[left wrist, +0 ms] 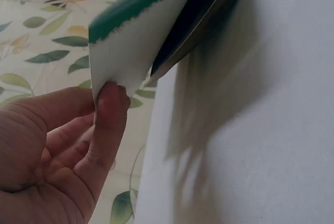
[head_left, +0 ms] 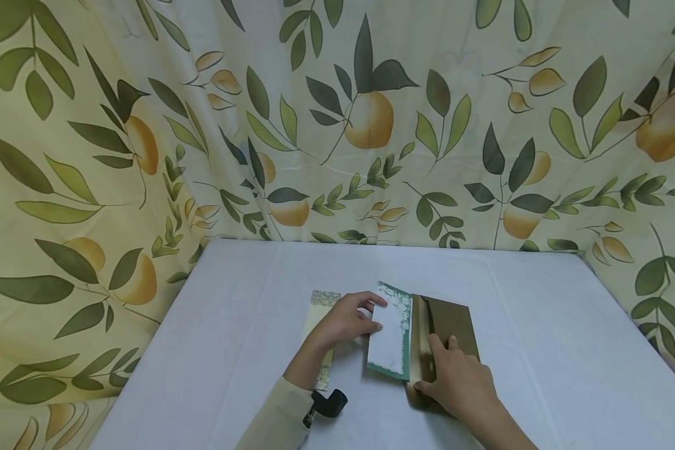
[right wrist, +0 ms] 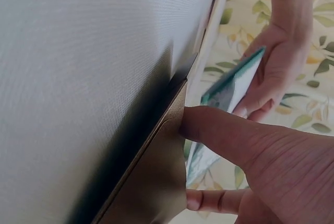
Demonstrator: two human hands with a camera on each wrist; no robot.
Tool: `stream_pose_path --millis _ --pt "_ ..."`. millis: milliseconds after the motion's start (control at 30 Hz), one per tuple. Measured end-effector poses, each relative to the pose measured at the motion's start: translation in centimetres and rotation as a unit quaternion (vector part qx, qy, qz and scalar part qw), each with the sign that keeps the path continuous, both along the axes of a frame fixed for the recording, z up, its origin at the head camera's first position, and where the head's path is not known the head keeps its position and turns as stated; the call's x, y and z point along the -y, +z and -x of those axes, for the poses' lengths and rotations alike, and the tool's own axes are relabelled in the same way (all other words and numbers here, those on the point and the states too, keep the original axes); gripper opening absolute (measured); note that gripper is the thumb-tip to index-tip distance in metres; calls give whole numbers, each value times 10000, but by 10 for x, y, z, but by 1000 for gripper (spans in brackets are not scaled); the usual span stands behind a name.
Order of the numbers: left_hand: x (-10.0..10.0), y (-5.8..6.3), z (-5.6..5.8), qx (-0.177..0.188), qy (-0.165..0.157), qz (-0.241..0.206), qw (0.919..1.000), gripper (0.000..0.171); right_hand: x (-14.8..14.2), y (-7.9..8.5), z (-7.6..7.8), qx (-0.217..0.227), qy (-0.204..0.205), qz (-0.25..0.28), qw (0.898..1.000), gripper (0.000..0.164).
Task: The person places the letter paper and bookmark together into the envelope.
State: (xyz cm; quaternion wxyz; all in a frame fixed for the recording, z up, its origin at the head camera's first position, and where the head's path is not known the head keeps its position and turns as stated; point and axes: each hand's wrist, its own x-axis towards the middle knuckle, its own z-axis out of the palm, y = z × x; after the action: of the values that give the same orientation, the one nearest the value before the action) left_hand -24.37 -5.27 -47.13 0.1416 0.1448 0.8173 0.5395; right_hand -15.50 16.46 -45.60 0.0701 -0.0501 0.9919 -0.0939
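Note:
A white card with a green floral border [head_left: 390, 334] stands tilted at the left side of a gold-brown envelope [head_left: 455, 325]. My left hand [head_left: 345, 320] pinches the card's left edge between thumb and fingers; in the left wrist view the thumb and fingertips meet on the card's white face [left wrist: 122, 59]. My right hand [head_left: 462, 378] holds the envelope near its open side, thumb on the lower left part and fingers over the middle. In the right wrist view the thumb presses the envelope's edge [right wrist: 162, 166]. The card's right edge overlaps the envelope's opening.
Beneath my left forearm lies a cream paper strip with patterned ends [head_left: 317, 314], partly covered. A black wrist device [head_left: 330, 404] sits at the left sleeve. The white table [head_left: 247, 350] ends at a curtain printed with fruit and leaves [head_left: 326, 156].

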Motion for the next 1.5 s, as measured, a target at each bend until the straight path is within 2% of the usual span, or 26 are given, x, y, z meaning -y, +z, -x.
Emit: stream_pose_path --millis 267,567,1000,1233,1500 --pt "-8 -2 -2 41 -102 -165 9998 34 0 -1 -2 2 82 124 9999 82" --pt "-13 -5 -3 35 68 46 10000 35 2 2 -4 15 213 310 9993 79" --pt "-17 -7 -4 -216 75 377 9990 31 5 2 -4 20 240 292 9993 78" --pt "-21 -7 -5 -333 -64 551 9979 29 7 1 -3 35 250 230 9994 80" --pt "-22 -7 -6 -172 -72 506 9985 27 9 1 -4 25 264 213 9994 82"
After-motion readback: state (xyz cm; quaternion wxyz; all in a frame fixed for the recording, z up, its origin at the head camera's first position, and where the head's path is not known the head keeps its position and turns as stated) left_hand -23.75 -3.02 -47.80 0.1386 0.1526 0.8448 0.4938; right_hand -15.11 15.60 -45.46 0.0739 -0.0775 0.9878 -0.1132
